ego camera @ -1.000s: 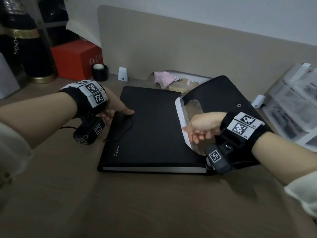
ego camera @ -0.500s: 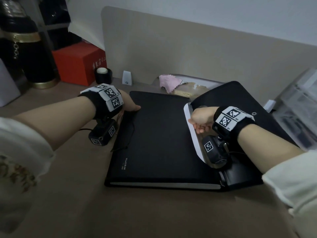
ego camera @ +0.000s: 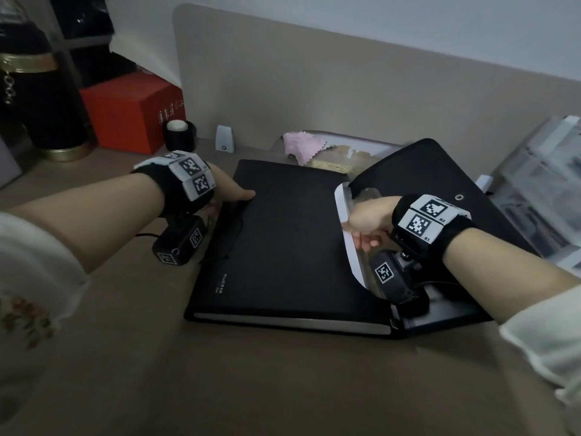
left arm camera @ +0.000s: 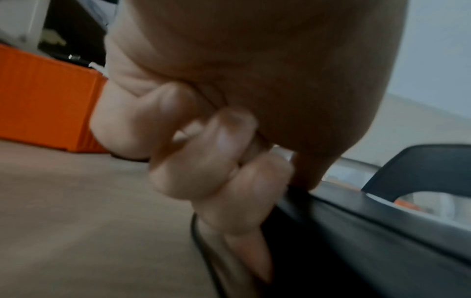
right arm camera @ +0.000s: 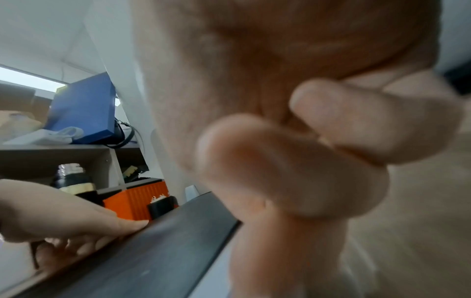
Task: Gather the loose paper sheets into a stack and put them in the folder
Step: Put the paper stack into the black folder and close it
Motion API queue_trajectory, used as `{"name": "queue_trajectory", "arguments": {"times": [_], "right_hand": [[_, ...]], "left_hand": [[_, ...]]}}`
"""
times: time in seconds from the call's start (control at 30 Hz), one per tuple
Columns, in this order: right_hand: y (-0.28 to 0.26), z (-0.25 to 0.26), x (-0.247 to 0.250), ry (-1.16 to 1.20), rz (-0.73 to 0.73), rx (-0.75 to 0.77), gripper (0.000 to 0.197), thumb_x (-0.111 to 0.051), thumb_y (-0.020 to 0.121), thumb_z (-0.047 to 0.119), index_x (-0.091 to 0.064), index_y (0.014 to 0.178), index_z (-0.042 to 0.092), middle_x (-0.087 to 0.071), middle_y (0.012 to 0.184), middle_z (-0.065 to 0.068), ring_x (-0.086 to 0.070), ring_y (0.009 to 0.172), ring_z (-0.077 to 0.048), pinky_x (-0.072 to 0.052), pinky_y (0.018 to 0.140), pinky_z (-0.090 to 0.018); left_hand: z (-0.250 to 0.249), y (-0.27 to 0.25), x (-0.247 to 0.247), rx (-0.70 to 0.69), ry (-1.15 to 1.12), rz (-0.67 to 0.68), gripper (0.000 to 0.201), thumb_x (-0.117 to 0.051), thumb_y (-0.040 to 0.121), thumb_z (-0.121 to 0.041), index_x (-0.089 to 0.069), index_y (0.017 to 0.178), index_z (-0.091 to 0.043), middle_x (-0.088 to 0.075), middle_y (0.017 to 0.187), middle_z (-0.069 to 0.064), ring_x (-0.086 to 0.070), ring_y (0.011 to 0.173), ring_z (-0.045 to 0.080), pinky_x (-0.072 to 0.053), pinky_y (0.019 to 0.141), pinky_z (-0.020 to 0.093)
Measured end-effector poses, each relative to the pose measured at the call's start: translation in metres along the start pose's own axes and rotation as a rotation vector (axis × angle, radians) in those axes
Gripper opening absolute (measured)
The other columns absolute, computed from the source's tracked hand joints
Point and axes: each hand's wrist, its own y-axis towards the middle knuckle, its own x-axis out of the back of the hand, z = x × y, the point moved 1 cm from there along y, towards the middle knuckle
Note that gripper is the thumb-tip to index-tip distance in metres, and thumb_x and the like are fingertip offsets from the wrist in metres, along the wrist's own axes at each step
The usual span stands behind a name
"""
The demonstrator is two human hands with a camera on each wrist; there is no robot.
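Note:
A black folder (ego camera: 283, 247) lies flat on the desk with its flap (ego camera: 424, 171) thrown open to the right. A narrow strip of the white paper sheets (ego camera: 353, 262) shows at the folder's right opening. My left hand (ego camera: 229, 196) grips the folder's left edge, thumb on top and fingers curled under it, which the left wrist view (left arm camera: 229, 181) confirms. My right hand (ego camera: 361, 225) has curled fingers and pinches the sheets' exposed edge. In the right wrist view the curled right hand (right arm camera: 293, 161) fills the frame above the folder (right arm camera: 153, 252).
A red box (ego camera: 132, 111), a black tape roll (ego camera: 179, 133) and a dark gold-trimmed bottle (ego camera: 37, 89) stand at the back left. A pink cloth (ego camera: 301, 146) lies behind the folder. Clear plastic trays (ego camera: 540, 190) stand at the right. A beige divider backs the desk.
Both hands keep their holds. The right forearm has swung in over the open flap, and the right hand has shifted slightly along the paper's edge.

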Motion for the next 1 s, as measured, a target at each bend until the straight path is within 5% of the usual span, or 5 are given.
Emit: {"name": "queue_trajectory", "arguments": {"times": [0.2,0.33,0.43,0.73,1.0], "right_hand": [[-0.022,-0.008,-0.011,0.045,0.025,-0.006,0.036,-0.036,0.097,0.013,-0.053,0.07,-0.002,-0.06,0.052,-0.012,-0.036,0.023,-0.007,-0.023,0.029,-0.009],[-0.029,-0.007,-0.016,0.158,-0.026,-0.003,0.03,-0.038,0.097,0.007,-0.052,0.073,-0.003,-0.056,0.04,-0.009,-0.04,0.022,-0.009,-0.027,0.027,-0.011],[-0.035,-0.008,-0.023,0.273,-0.087,0.032,0.03,-0.039,0.098,0.003,-0.047,0.069,-0.001,-0.051,0.032,-0.006,-0.044,0.021,-0.01,-0.029,0.026,-0.011],[-0.079,-0.016,0.005,-0.16,-0.444,0.206,0.024,-0.045,0.092,0.011,-0.064,0.104,0.003,-0.07,0.096,-0.009,-0.068,0.082,-0.022,-0.048,0.053,-0.022],[-0.129,-0.069,0.044,-0.304,-0.986,-0.064,0.049,-0.055,0.085,0.029,-0.045,0.132,0.021,-0.036,0.144,-0.012,-0.025,0.136,-0.034,-0.02,0.109,-0.053]], "left_hand": [[0.007,-0.022,-0.013,0.082,-0.096,0.046,0.069,-0.036,0.098,-0.055,-0.049,0.059,0.0,-0.051,0.037,0.007,-0.043,0.023,0.012,-0.031,0.029,0.01],[0.006,-0.029,-0.019,0.078,-0.105,0.027,0.066,-0.035,0.1,-0.051,-0.048,0.062,0.001,-0.068,0.1,0.012,-0.051,0.128,0.026,-0.036,0.106,0.027],[0.011,-0.035,-0.023,0.048,-0.113,0.073,0.06,-0.032,0.1,-0.052,-0.057,0.103,0.003,-0.07,0.1,0.022,-0.042,0.134,0.033,-0.023,0.113,0.036],[0.012,-0.024,-0.03,-0.017,-0.175,0.018,0.047,-0.059,0.09,-0.05,-0.053,0.088,-0.003,-0.055,0.05,0.008,-0.046,0.046,0.021,-0.036,0.032,0.016],[-0.015,-0.043,-0.047,-0.145,0.026,-0.291,0.068,-0.041,0.097,-0.053,-0.044,0.138,0.001,-0.05,0.138,0.019,-0.049,0.126,0.03,-0.038,0.103,0.033]]}}
